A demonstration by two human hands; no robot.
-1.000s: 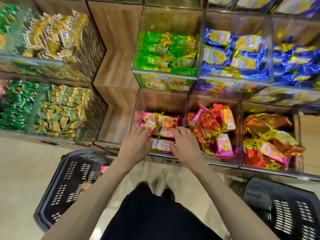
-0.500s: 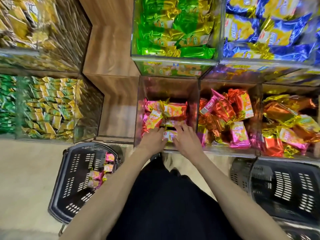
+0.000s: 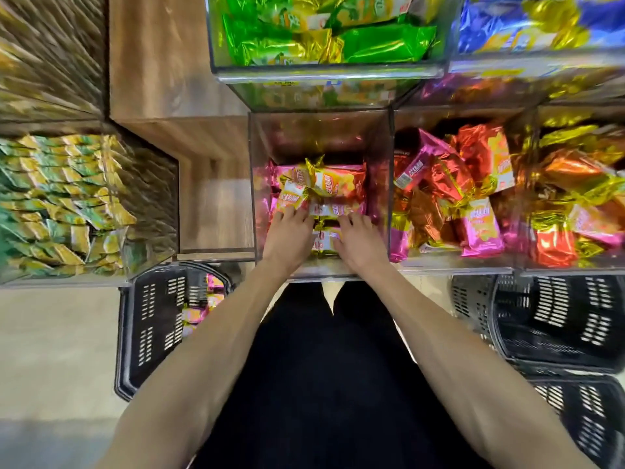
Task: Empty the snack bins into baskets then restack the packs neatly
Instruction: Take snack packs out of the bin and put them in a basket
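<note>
A clear bin [image 3: 378, 184] in the lower shelf row holds pink and orange snack packs [image 3: 338, 184] piled toward its front. Both of my hands reach inside it. My left hand [image 3: 291, 235] lies palm down, fingertips touching a yellow-orange pack [image 3: 290, 199]. Beside it, my right hand [image 3: 360, 242] presses its fingers on a pink pack [image 3: 333, 208]. One more pack [image 3: 324, 240] shows between the two hands. A black basket [image 3: 148, 319] on the floor at the left holds a few pink packs [image 3: 203, 306].
Neighbouring clear bins hold red and pink packs [image 3: 449, 194], gold and orange packs [image 3: 575, 198], green packs [image 3: 324, 35] and blue packs [image 3: 527, 22]. A bin of small green-yellow packs [image 3: 57, 204] sits at left. Two stacked black baskets [image 3: 558, 326] stand on the floor at right.
The camera has come closer and tilted further down over the bin. Both hands stay on the packs at its front, now a little further in.
</note>
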